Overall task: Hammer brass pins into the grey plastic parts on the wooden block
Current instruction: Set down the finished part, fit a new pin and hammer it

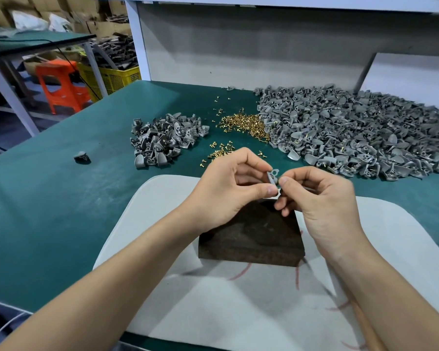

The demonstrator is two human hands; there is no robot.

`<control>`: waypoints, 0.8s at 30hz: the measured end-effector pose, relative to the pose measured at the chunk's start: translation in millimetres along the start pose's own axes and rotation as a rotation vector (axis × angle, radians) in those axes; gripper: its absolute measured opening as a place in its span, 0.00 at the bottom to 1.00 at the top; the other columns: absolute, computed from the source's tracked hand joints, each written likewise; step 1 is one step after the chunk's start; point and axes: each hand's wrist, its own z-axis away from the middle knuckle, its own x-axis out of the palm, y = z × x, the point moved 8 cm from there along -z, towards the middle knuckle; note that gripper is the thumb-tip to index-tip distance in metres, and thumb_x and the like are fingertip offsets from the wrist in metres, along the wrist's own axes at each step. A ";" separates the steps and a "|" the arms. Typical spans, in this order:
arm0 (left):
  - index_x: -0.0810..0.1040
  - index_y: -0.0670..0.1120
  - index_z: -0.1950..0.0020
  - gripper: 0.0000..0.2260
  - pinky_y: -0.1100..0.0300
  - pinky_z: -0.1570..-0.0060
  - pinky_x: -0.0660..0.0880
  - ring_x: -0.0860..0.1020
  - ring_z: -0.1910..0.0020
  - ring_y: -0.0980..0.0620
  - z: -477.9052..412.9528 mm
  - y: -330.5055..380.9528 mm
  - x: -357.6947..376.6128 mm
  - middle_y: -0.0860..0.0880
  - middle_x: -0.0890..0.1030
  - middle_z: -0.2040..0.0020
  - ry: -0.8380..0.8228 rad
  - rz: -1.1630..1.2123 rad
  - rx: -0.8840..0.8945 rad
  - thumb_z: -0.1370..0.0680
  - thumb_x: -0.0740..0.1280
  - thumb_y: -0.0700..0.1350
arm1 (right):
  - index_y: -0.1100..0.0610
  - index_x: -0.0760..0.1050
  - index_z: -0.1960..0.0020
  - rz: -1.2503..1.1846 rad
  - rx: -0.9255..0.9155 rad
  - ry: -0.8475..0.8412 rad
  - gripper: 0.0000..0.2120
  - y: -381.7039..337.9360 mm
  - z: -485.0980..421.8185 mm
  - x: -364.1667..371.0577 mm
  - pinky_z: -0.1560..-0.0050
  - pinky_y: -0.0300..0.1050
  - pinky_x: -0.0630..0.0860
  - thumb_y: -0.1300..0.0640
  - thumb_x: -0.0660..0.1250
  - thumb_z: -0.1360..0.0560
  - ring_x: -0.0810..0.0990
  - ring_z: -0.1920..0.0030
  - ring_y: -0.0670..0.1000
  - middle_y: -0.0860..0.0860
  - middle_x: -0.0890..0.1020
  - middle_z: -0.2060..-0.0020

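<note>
Left hand (228, 188): raised over the wooden block; thumb and forefinger curl round and pinch one grey plastic part (272, 176) by its left side.
Right hand (322, 198): its fingers (288, 182) are curled and pinch the right edge of the same part. Whether a pin is between them, I cannot tell.
Grey plastic part: in the air between both hands, above the far edge of the block, not touching it.
Wooden block (251, 239): dark, lying on a white board (162, 224) on the green counter (61, 198).
Brass pins (243, 125): a loose heap on the counter beyond the hands, with some scattered nearer.
Small pile of grey parts (165, 139): left of the pins.
Large pile of grey parts (352, 133): right of the pins, touching their heap; some of these parts show brass.
Single grey part (82, 157): alone at the left, well apart from the piles.
Background: an orange stool (61, 84) and a yellow crate (117, 77) behind the counter.
</note>
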 end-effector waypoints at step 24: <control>0.73 0.43 0.53 0.12 0.62 0.52 0.76 0.79 0.61 0.55 1.5 7.5 -0.3 0.48 0.80 0.60 -0.010 0.049 0.065 0.29 0.71 0.31 | 0.60 0.78 0.64 -0.390 0.148 -0.078 0.16 9.4 1.1 7.3 0.73 0.39 0.74 0.69 0.56 0.23 0.77 0.74 0.53 0.56 0.75 0.74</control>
